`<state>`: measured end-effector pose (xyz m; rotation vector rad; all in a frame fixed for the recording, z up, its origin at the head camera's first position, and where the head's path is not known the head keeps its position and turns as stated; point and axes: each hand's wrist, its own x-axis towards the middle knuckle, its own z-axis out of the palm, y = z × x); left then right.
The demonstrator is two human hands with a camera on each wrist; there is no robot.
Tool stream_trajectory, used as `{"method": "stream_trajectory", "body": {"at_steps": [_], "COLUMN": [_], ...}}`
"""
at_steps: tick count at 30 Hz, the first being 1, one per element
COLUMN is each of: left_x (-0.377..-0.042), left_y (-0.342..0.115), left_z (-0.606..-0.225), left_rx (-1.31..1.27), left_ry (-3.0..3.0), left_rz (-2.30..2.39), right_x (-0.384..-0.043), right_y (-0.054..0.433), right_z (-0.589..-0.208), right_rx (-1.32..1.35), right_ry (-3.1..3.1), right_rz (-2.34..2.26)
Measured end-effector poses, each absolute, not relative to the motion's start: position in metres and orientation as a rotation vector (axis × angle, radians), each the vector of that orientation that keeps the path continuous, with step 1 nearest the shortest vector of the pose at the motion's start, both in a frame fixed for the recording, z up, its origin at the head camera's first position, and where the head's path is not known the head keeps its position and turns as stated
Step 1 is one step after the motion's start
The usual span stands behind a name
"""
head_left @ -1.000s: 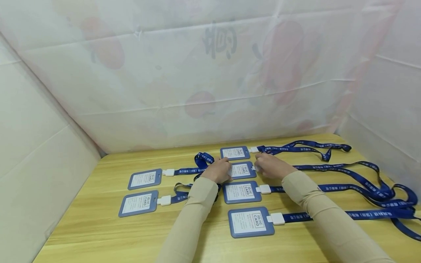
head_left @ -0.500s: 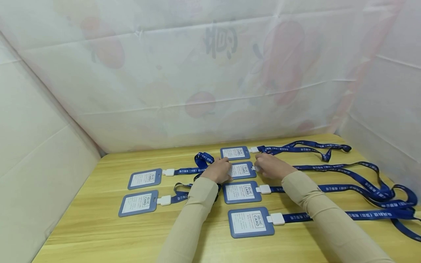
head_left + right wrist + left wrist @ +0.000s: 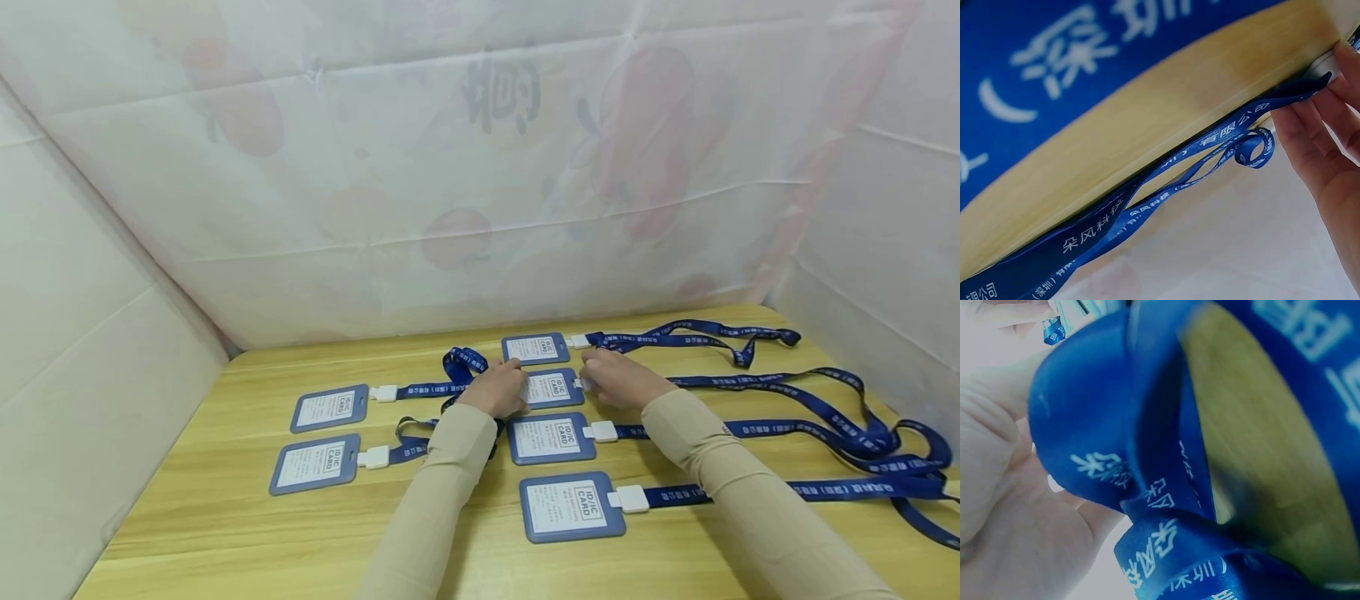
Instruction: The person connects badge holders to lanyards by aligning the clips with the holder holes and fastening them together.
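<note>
In the head view, a blue-framed ID badge holder (image 3: 553, 388) lies between my two hands, second from the back in the right-hand column. My left hand (image 3: 495, 389) grips its left edge, with part of the holder hidden behind the fingers. At its other end, my right hand (image 3: 621, 379) pinches the white clip (image 3: 1324, 65) of the blue lanyard (image 3: 1222, 132), seen in the right wrist view. A loop of another blue lanyard (image 3: 1085, 412) fills much of the left wrist view, beside the left palm (image 3: 1029, 550).
Behind lies another badge holder (image 3: 536, 348); nearer are two more, a middle one (image 3: 553, 438) and a front one (image 3: 573, 507). To the left are two holders, a rear one (image 3: 330, 408) and a front one (image 3: 315, 464). Lanyards trail rightward over the wooden table (image 3: 225, 533). Pale sheets (image 3: 360, 183) enclose it.
</note>
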<state>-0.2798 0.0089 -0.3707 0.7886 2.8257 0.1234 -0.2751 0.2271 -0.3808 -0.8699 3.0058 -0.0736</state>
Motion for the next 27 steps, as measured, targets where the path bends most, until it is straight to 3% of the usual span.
{"method": "stream_trajectory", "body": {"at_steps": [27], "left_x": [-0.2803], "left_y": [0.0080], "left_z": [-0.3720], "left_rx": [0.810], "left_ry": [2.828], "left_rz": [0.135], "right_x": [-0.2732], "right_y": [0.2235], "right_z": [-0.3798], "right_rx": [-0.856], "right_ry": [2.995], "right_rz": [-0.089]}}
